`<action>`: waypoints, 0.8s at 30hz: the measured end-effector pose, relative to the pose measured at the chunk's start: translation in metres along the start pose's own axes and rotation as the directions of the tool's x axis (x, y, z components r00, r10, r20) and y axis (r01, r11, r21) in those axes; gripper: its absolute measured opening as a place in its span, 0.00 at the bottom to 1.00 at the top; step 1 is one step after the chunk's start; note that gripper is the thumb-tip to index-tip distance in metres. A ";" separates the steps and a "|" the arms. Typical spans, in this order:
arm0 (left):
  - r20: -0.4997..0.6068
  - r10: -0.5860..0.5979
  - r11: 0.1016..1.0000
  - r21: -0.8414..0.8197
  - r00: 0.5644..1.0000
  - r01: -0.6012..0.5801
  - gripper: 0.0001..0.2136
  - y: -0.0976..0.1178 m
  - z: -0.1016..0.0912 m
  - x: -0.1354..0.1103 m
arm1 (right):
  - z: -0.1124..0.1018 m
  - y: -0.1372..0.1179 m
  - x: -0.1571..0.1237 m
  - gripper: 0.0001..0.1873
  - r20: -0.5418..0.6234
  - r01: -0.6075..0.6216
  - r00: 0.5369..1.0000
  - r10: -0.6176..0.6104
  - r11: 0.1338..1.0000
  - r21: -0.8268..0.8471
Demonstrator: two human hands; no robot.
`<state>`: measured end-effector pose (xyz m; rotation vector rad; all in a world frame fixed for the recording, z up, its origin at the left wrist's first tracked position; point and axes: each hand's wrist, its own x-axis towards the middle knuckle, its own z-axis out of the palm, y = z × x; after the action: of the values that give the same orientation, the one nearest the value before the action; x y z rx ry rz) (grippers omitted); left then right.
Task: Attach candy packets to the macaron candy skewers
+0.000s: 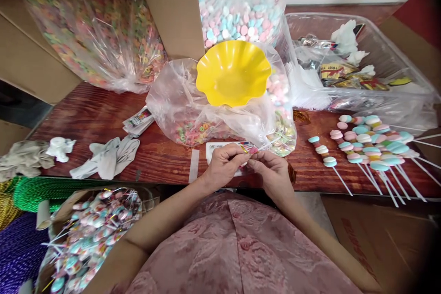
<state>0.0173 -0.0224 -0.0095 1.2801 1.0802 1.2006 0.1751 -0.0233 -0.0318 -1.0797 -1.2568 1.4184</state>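
Note:
My left hand [223,164] and my right hand [272,172] meet at the front edge of the wooden table [103,115], fingers pinched together. Between them is a small wrapped candy piece [248,149] with a thin gold twist tie and a clear wrapper that sticks up to the right. Both hands grip it. A white label card [212,150] lies on the table under the hands.
A yellow scalloped bowl [233,73] rests on a clear bag of ring candies [193,119]. Bags of pastel candies [241,14] and ring candies [96,36] stand behind. Marshmallow skewers [368,144] lie right, a clear bin [406,96] behind them. A box of wrapped skewers [93,234] sits lower left, gloves [110,156] nearby.

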 end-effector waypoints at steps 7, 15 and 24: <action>0.168 -0.152 0.988 -0.002 0.974 0.154 0.11 0.011 -0.003 -0.001 | -0.027 -0.010 0.021 0.15 0.375 -0.063 0.924 0.076 0.997 -0.045; 0.564 -0.514 0.743 -0.085 0.646 0.664 0.07 0.016 -0.014 -0.003 | -0.041 -0.043 0.010 0.09 0.798 0.957 0.278 -0.534 0.086 -0.276; 0.768 -0.496 0.738 0.128 0.405 0.662 0.06 0.012 -0.016 0.001 | -0.037 -0.051 0.002 0.11 0.866 0.995 0.100 -0.489 0.054 -0.084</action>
<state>0.0015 -0.0204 0.0022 0.9415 0.6203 0.1214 0.2151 -0.0115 0.0158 0.1011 -2.5398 0.1644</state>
